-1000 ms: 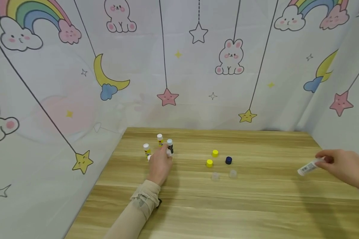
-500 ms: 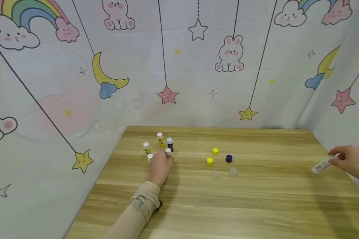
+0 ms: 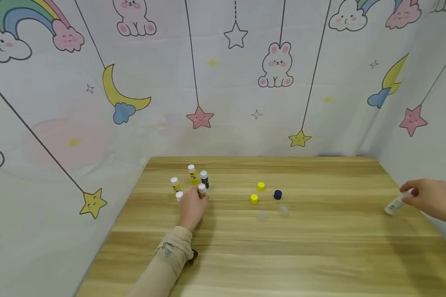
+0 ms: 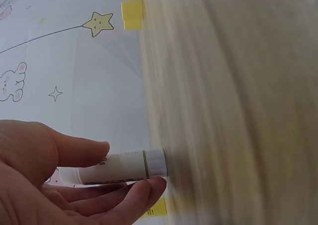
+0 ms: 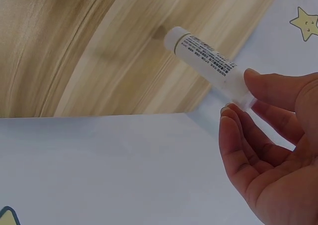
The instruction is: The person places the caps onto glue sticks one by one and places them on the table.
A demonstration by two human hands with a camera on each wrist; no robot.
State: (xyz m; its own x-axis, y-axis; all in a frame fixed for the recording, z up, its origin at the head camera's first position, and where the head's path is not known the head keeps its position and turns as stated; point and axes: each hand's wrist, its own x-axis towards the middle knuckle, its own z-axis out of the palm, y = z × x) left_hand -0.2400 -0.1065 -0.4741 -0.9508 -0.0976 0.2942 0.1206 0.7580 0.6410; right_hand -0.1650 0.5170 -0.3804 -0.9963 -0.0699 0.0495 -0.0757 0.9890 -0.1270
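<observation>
My left hand [image 3: 193, 208] holds a white glue stick [image 4: 119, 166] between thumb and fingers, upright with its base at the tabletop. Close around it stand two yellow glue sticks [image 3: 176, 185] and a black one [image 3: 205, 180], all with white tops. Another white-topped stick [image 3: 179, 196] is mostly hidden behind the hand. Far to the right, my right hand [image 3: 432, 202] pinches a second white glue stick [image 5: 206, 61] by its clear end. That stick is tilted, its white end pointing down and left over the table, its printed label showing in the right wrist view.
On the wooden table [image 3: 252, 255], mid-way between the hands, lie two yellow caps [image 3: 254, 199], a dark blue cap [image 3: 278, 194] and two clear caps [image 3: 283, 211]. A patterned white curtain [image 3: 238, 90] closes off the back and sides.
The right hand has moved to the right with its glue stick, mostly in the first half second. The left hand has settled lower around its glue stick. The head view has swung slightly right.
</observation>
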